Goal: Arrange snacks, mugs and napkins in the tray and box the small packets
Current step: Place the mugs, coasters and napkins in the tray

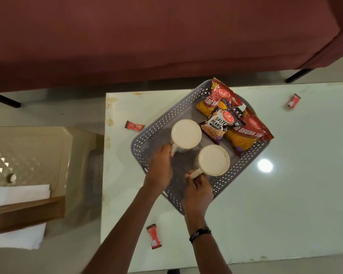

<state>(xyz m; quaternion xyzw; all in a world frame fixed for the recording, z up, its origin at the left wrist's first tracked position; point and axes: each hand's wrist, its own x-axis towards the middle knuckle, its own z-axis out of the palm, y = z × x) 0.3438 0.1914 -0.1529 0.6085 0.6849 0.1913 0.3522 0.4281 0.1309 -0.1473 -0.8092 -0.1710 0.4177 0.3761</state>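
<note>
Gripping 2 mugs (186, 133) in tray (160, 123), hands (160, 167).

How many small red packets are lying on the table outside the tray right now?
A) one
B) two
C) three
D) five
C: one small red packet lies left of the tray, another lies at the far right of the table, and a third lies near the front edge beside the forearms.

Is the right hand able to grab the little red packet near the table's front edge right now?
Probably not yet: the right hand is holding a mug by its handle in the tray. Once free, nothing blocks the packet.
</note>
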